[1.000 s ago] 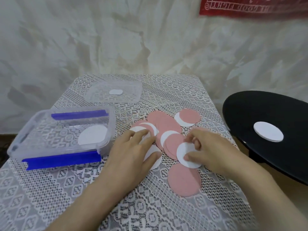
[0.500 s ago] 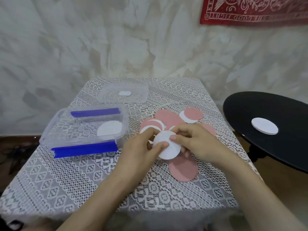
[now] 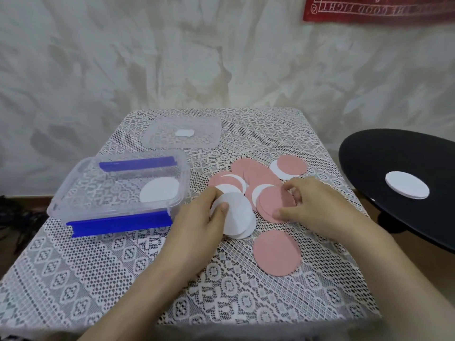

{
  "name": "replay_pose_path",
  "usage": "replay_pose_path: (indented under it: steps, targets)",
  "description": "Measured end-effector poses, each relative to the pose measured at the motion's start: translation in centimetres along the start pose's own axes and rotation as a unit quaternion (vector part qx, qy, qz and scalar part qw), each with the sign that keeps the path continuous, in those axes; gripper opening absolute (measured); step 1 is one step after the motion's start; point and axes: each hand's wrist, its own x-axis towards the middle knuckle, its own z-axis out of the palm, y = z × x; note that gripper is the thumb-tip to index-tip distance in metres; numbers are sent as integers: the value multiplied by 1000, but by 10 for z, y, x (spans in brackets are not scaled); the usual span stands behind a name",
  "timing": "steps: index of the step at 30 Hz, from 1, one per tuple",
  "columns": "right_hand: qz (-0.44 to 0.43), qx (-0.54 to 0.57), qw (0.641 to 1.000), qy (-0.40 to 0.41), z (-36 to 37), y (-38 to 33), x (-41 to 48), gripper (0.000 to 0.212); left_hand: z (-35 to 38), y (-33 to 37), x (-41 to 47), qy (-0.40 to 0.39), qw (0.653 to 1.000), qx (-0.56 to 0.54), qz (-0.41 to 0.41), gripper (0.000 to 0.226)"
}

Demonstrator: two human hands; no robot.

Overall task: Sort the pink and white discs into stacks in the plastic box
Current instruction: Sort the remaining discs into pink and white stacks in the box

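Both forearms reach in from the near edge of the lace-covered counter (image 3: 118,279), palms turned down and wrists low. The left hand (image 3: 205,219) lies just right of the plastic box (image 3: 110,210), its thumb (image 3: 222,208) pressed on top of a small stack of white discs (image 3: 237,214) while the other fingers curl under the stack's left edge. This grip is closed on the white discs, which sit low over the cloth, fanned slightly so that a lower disc peeks out at the near right.

The right hand (image 3: 314,206) is arched beside it. Its thumb touches the near edge of a pink disc (image 3: 269,201) and its curled fingers (image 3: 288,190) hook over the far edge, so this grip pinches the pink disc. That disc lies at the front of the mixed pile (image 3: 253,174) of pink and white discs, just beside the white stack.

One white disc (image 3: 159,193) lies inside the box at its right end. A loose pink disc (image 3: 277,252) lies flat nearer the person, between the two wrists. The clear lid (image 3: 206,134) rests behind the box. To the right, apart from the counter, a black round surface (image 3: 369,168) bears another white disc (image 3: 406,185).
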Motion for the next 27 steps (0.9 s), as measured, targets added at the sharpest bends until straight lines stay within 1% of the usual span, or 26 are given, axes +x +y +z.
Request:
replay_pose_path:
  steps: [2,4,6,8,11,13,15,17,19,23,27]
  targets:
    - [3,20,1000,13,0,-1,2,53,1,3,0,-6,1000,-6,-10,12]
    - [-6,49,998,39,0,0,6,34,1,4,0,-9,1000,-12,-19,13]
    - [-25,105,993,57,2,3,9,20,1,4,0,-12,999,-15,-27,17]
    - [-43,150,985,66,4,4,10,17,-1,3,-1,-14,999,-17,-35,21]
    - [-79,174,977,96,7,3,11,14,-4,4,-3,-11,999,-12,-33,24]
    - [-100,244,959,101,6,-1,10,13,-6,3,-4,-5,1000,1,-27,25]
    - [-111,325,936,72,5,-6,7,10,-8,2,-7,-6,1000,-2,-26,26]
    - [-113,366,924,23,8,-12,0,10,-10,3,-9,-9,999,-16,-27,28]
    - [-114,360,926,-10,14,-19,-4,9,-12,5,-11,-24,998,-41,-27,29]
    - [-108,333,936,-21,31,-31,-7,9,-13,5,-13,-50,996,-72,-19,28]
    - [-125,322,938,-25,37,-40,-7,7,-16,1,-15,-68,994,-87,-26,15]
